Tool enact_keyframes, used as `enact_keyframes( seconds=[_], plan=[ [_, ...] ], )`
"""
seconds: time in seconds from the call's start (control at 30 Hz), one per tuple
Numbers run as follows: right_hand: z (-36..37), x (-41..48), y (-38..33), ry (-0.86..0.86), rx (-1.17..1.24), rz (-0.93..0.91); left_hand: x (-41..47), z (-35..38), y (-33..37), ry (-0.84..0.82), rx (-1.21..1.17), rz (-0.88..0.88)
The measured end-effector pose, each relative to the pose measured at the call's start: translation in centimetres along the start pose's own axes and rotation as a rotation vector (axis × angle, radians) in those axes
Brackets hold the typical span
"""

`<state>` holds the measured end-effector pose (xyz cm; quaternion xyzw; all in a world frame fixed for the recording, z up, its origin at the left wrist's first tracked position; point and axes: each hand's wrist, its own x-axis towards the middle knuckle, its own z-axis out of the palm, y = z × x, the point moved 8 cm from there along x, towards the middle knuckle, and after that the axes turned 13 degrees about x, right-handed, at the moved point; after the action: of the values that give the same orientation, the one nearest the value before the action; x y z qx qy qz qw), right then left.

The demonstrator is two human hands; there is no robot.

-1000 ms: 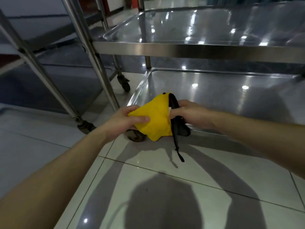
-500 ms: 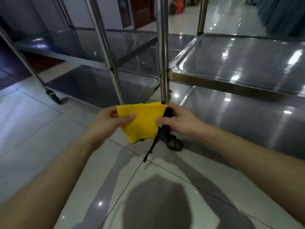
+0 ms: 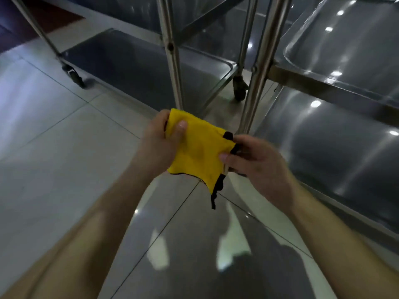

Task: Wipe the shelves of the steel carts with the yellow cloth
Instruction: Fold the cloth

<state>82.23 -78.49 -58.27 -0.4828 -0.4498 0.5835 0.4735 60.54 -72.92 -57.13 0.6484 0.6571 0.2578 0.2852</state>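
— Moved since a second ago?
— My view has dipped, and the yellow cloth (image 3: pixel 198 152) is pulled wider. It hangs just before the cart post (image 3: pixel 260 72), with my left hand (image 3: pixel 159 143) and right hand (image 3: pixel 254 162) each pinching an edge.
— Next?
— I judge it best folded flat, then pressed firmly along the lower shelf (image 3: pixel 323 152) right of that post.

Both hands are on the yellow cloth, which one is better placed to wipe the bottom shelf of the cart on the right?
Probably the right hand: it pinches the yellow cloth on the side nearest that bottom shelf; the left hand holds the far side.
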Motion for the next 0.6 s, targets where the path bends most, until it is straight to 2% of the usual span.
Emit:
enact_keyframes(
  seconds=[0.1,0.13,0.23,0.3,0.4,0.47,0.6],
  plan=[
    [0.4,-1.2,0.8,0.108,0.042,0.073,-2.9,-0.8,0.0,0.167,0.129,-0.071],
    [0.4,-1.8,1.3,0.155,0.059,0.109,-4.1,-0.4,0.3,0.129,0.126,-0.055],
    [0.8,-4.4,2.8,0.287,0.061,0.201,-8.5,3.1,1.6,-0.254,-0.185,-0.130],
    [1.7,-6.5,2.8,0.329,0.078,0.225,-11.2,4.0,2.5,-0.327,-0.279,-0.197],
    [3.6,-9.9,1.0,0.330,0.052,0.240,-14.8,2.6,2.7,-0.240,-0.390,-0.347],
    [5.1,-11.5,-1.4,0.275,0.021,0.263,-16.8,0.1,2.9,-0.157,-0.347,-0.418],
    [7.7,-13.0,-8.0,0.267,0.132,0.398,-19.5,-7.2,6.9,-0.115,-0.256,-0.415]
  ],
)
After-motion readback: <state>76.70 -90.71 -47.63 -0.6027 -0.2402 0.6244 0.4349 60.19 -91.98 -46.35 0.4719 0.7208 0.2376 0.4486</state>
